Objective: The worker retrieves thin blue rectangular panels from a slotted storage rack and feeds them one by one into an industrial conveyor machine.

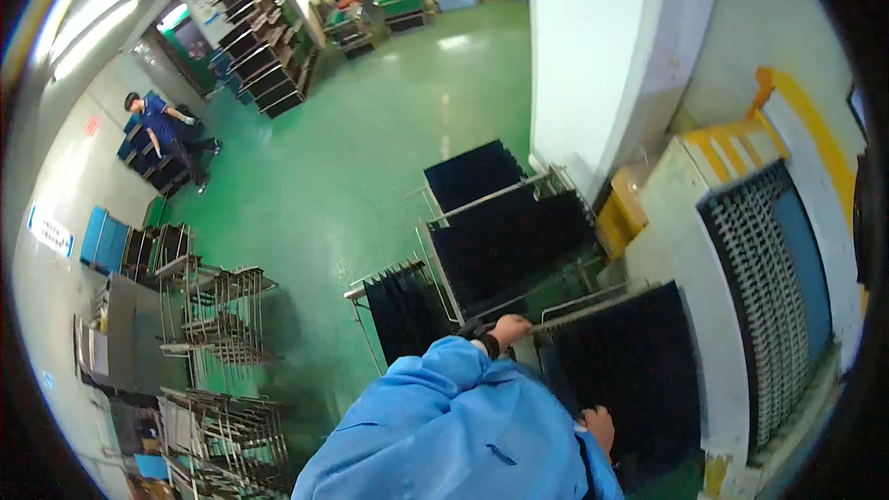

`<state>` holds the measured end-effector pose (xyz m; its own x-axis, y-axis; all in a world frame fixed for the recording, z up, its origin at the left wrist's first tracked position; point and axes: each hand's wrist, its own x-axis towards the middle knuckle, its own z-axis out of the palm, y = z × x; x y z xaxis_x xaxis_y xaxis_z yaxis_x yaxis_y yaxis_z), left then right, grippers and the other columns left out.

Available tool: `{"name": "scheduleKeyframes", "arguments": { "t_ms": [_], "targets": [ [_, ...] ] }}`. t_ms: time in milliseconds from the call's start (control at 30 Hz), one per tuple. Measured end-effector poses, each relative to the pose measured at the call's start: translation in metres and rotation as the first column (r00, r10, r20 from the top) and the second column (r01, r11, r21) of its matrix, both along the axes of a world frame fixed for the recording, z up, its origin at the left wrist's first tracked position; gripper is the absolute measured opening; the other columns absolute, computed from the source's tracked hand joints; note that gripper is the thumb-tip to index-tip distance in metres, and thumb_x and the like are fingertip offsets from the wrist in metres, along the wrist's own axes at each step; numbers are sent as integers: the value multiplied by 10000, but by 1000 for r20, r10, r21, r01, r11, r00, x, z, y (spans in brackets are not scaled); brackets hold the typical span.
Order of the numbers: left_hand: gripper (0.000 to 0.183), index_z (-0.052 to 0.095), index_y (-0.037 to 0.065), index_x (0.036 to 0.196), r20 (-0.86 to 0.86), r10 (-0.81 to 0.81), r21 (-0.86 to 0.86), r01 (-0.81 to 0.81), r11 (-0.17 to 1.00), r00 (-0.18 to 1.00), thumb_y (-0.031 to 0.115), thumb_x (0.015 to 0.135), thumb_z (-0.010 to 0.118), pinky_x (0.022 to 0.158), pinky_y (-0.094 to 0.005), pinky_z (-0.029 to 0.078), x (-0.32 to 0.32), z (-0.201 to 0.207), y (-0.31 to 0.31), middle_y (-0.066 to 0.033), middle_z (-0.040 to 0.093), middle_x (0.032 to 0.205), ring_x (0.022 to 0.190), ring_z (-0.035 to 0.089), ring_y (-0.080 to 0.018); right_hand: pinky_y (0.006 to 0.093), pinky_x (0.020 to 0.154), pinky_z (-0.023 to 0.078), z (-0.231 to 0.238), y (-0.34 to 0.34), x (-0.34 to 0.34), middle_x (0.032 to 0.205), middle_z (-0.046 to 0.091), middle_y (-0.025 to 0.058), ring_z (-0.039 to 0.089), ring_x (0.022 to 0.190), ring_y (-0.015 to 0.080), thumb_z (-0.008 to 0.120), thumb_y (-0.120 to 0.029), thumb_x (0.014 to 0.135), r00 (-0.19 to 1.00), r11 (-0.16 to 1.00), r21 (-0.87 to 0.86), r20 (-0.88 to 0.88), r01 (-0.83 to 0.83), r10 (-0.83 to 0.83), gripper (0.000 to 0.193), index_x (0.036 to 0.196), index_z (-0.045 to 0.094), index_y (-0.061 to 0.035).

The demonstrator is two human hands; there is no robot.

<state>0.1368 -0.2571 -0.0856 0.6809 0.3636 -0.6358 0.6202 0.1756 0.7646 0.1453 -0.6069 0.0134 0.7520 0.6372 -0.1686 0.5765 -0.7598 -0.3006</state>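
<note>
A rack of dark sheets stands close on my right, its thin metal rail running along the far edge. At the far left corner of that rack, my left hand is closed, its fingers curled by the end of the rail. My right hand lies lower, against the near left edge of the same dark sheets. Its fingers are curled, and what they grip is hidden. Blue sleeves cover both my arms, and a dark band circles the left wrist.
More racks with dark sheets stand just ahead, a smaller one left of them. Bare metal racks line the left. A machine with a textured panel is at right. A person walks at the far left, near stacked dark trays.
</note>
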Motion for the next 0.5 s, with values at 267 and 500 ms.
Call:
{"name": "scheduleKeyframes", "arguments": {
  "t_ms": [267, 500],
  "targets": [
    [186, 609, 31, 746, -62, 110, -196, -121, 973, 992, 207, 803, 590, 382, -308, 412, -80, -37, 14, -45, 561, 588, 466, 534, -174, 397, 682, 505, -3, 6, 7, 929, 573, 141, 598, 823, 312, 702, -248, 673, 991, 965, -240, -53, 103, -119, 210, 797, 656, -85],
    [323, 638, 42, 703, -278, -166, 203, 227, 952, 946, 341, 792, 553, 511, -368, 470, -135, -57, 9, -85, 624, 655, 588, 596, -221, 412, 812, 474, 33, -2, 2, 1124, 570, 130, 568, 971, 306, 696, -304, 698, 996, 993, -99, -66, 60, -67, 337, 856, 635, -12]
  ]
}}
